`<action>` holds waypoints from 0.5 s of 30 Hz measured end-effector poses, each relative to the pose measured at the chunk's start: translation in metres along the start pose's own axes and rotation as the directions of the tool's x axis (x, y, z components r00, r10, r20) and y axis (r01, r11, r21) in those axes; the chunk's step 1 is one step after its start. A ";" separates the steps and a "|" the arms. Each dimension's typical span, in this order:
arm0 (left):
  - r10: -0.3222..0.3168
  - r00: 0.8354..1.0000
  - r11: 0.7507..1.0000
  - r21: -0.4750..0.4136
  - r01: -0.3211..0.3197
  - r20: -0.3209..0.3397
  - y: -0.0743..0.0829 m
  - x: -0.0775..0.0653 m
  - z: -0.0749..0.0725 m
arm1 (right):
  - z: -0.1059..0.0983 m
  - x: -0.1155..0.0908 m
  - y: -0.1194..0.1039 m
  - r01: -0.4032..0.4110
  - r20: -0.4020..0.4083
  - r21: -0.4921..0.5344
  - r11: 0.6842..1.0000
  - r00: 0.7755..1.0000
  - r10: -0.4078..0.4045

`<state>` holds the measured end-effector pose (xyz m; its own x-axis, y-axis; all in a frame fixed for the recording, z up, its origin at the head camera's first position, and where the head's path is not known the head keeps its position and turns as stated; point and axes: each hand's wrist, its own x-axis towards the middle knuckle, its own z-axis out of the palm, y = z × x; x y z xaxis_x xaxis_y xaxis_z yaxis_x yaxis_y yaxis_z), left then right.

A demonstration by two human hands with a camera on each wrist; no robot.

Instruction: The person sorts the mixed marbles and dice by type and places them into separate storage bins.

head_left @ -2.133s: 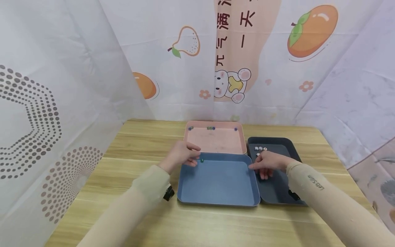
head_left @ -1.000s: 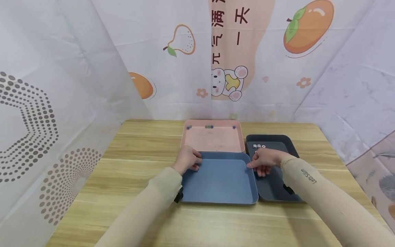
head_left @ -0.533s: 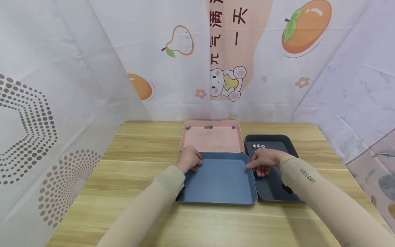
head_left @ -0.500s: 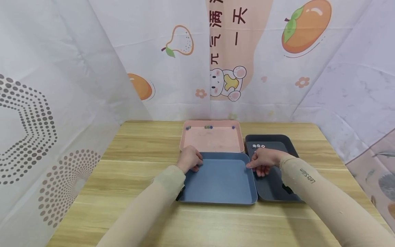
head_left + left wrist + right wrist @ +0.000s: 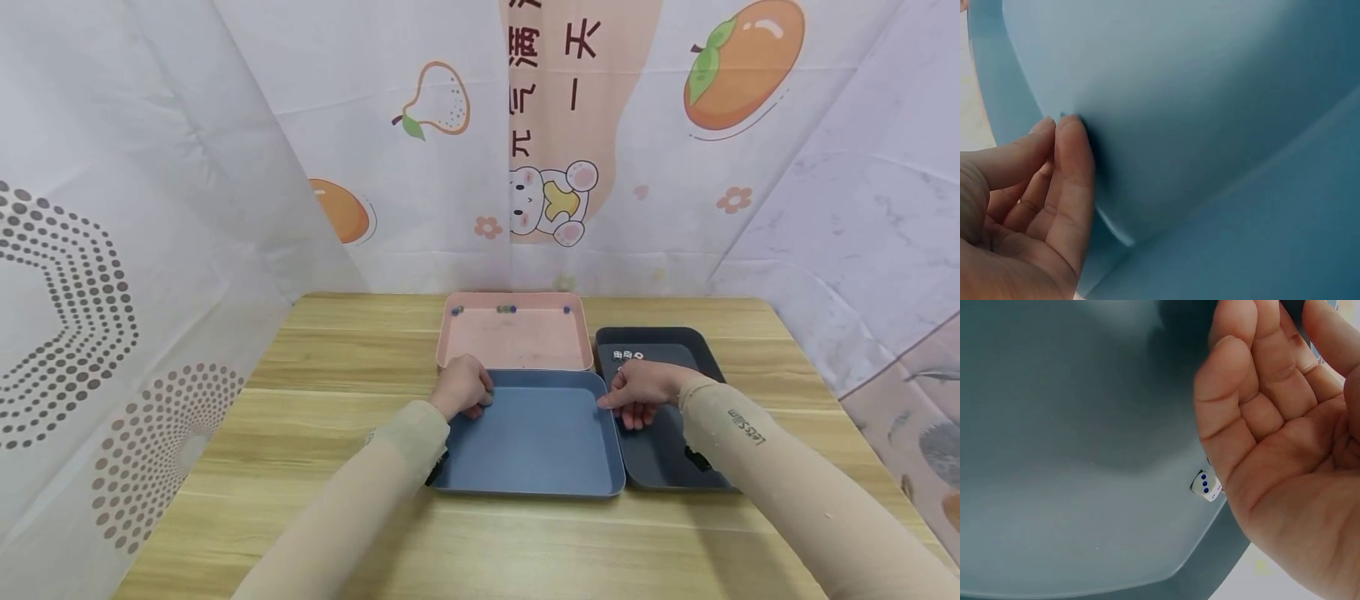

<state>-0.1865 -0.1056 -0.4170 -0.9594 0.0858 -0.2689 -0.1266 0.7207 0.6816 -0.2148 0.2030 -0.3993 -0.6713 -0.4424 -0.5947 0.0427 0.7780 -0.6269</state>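
Note:
In the head view my left hand (image 5: 462, 387) reaches over the back left corner of the blue tray (image 5: 540, 450). Its thumb and fingertips come together in the left wrist view, with a speck of something dark at the tips; the small green marble that lay in this corner is hidden behind them. My right hand (image 5: 642, 392) is at the blue tray's right side, thumb and forefinger pinching its rim, other fingers curled over the dark grey tray (image 5: 675, 467). White dice (image 5: 627, 356) lie at that tray's back left; one die (image 5: 1206, 485) shows beside the right hand.
Behind the blue tray stands a pink tray (image 5: 517, 342) with several small blue and green marbles (image 5: 507, 309) along its back wall. All the trays rest on a wooden table (image 5: 360, 342). A printed curtain (image 5: 420, 200) hangs at the table's back edge.
My left hand has moved slightly right and down to the blue tray's corner, covering the green marble seen there earlier. The right hand stays at the rim. Over the last half second both hold still.

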 end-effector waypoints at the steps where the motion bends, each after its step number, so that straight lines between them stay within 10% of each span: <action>1: 0.007 1.000 1.000 -0.007 -0.007 0.008 0.000 0.001 -0.001 | 0.000 0.000 0.000 0.000 0.000 0.000 1.000 1.000 0.000; 15: 0.109 0.992 0.983 -0.156 -0.097 0.065 0.014 0.011 -0.024 | 0.001 0.002 0.001 -0.031 -0.011 0.034 0.999 0.999 0.031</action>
<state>-0.2052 -0.1116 -0.3940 -0.9490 0.2081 -0.2370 -0.0703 0.5930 0.8021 -0.2149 0.2022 -0.4012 -0.6774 -0.4132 -0.6086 0.0884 0.7756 -0.6250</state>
